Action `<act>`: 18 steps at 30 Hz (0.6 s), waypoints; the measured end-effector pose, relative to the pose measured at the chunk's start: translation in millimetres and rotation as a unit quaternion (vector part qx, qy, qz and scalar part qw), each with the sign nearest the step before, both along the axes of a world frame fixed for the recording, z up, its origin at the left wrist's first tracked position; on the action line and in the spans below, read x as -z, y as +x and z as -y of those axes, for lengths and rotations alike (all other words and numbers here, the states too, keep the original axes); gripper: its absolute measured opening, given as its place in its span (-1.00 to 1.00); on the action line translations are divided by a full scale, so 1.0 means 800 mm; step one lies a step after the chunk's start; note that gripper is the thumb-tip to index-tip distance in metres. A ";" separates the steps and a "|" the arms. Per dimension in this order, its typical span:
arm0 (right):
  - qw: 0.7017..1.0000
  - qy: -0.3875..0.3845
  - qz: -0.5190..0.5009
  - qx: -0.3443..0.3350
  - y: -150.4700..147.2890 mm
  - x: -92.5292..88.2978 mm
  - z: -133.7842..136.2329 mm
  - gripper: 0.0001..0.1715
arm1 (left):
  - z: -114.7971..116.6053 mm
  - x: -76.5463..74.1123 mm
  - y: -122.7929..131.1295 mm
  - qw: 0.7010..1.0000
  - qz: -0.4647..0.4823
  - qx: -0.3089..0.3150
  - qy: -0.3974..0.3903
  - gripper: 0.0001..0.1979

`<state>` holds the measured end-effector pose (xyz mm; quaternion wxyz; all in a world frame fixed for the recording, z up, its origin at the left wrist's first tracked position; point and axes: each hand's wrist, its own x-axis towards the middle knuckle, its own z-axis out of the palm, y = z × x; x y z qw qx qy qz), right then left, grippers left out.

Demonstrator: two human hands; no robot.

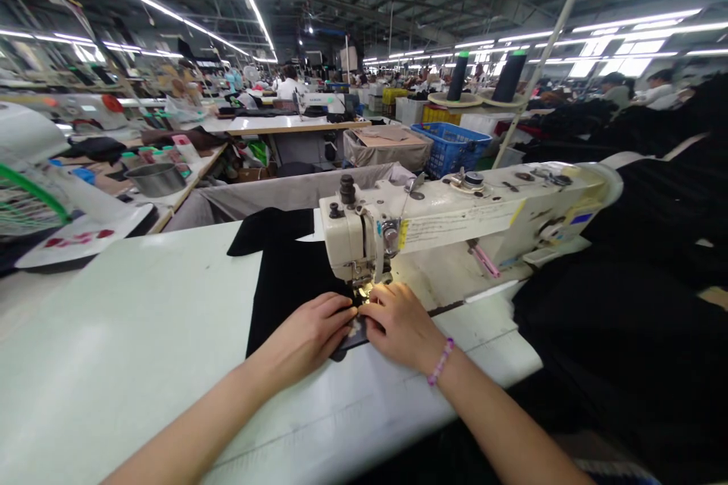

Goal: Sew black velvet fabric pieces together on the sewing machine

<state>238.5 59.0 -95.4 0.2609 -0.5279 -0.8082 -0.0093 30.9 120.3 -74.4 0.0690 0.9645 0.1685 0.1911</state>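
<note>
A piece of black fabric [287, 280] lies flat on the pale table, its right edge running under the head of a white sewing machine [346, 239]. My left hand [315, 330] rests on this fabric, fingers pressed together with their tips at its edge by the lit needle area [364, 292]. Just right of the needle, my right hand [401, 322] is closed, thumb and forefinger pinched; whatever is between them is hidden. Both hands' fingertips nearly meet in front of the presser foot. A beaded bracelet [440, 361] circles my right wrist.
Dark cloth [631, 303] is heaped to the right of the machine. A white fan [34, 167] stands at the left, near a metal bowl [156, 179]. Behind the machine are a blue basket [458, 148] and black thread cones [458, 77]. People sit farther back.
</note>
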 end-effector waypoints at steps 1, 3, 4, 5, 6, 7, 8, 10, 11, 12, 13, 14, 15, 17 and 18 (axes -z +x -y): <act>1.000 0.001 -0.001 0.003 0.000 0.000 -0.004 -0.83 | -0.005 0.000 0.001 1.000 -0.001 -0.003 -0.005 -0.71; 1.000 0.006 -0.008 0.007 -0.001 -0.001 -0.007 -0.82 | -0.013 0.000 0.002 1.000 -0.012 -0.013 -0.011 -0.69; 1.000 0.012 -0.016 0.007 -0.002 -0.002 -0.006 -0.80 | -0.015 -0.001 0.002 1.000 -0.020 -0.020 -0.015 -0.69; 0.999 0.020 -0.027 0.007 -0.002 -0.002 -0.001 -0.78 | -0.017 -0.001 0.002 0.999 -0.026 -0.030 -0.020 -0.69; 0.999 0.029 -0.040 0.008 -0.001 -0.004 0.005 -0.76 | -0.018 0.000 0.002 0.998 -0.029 -0.042 -0.025 -0.69; 0.998 0.040 -0.054 0.010 0.001 -0.005 0.014 -0.74 | -0.019 0.000 0.002 0.998 -0.029 -0.055 -0.030 -0.69; 0.996 0.053 -0.072 0.018 0.006 -0.006 0.025 -0.73 | -0.019 0.000 0.002 0.997 -0.027 -0.070 -0.034 -0.69; 0.987 0.088 -0.118 0.062 0.026 -0.006 0.051 -0.73 | -0.020 0.003 0.003 0.994 -0.018 -0.104 -0.036 -0.69; 0.979 0.107 -0.141 0.101 0.043 -0.006 0.065 -0.74 | -0.021 0.005 0.004 0.992 -0.014 -0.124 -0.035 -0.68; 0.969 0.122 -0.155 0.150 0.065 -0.005 0.080 -0.74 | -0.022 0.007 0.006 0.988 -0.010 -0.148 -0.037 -0.66; 0.957 0.130 -0.154 0.207 0.092 -0.003 0.095 -0.72 | -0.025 0.010 0.007 0.984 -0.008 -0.174 -0.040 -0.65; 0.946 0.123 -0.136 0.268 0.122 -0.001 0.111 -0.68 | -0.028 0.013 0.008 0.979 -0.008 -0.201 -0.044 -0.63; 0.934 0.106 -0.112 0.322 0.155 0.002 0.127 -0.61 | -0.032 0.017 0.008 0.973 -0.011 -0.226 -0.049 -0.61; 0.904 0.068 -0.068 0.417 0.221 0.008 0.157 -0.52 | -0.042 0.023 0.006 0.963 -0.024 -0.260 -0.061 -0.54; 0.898 0.035 -0.059 0.435 0.251 0.013 0.171 -0.50 | -0.049 0.026 0.002 0.960 -0.032 -0.269 -0.066 -0.51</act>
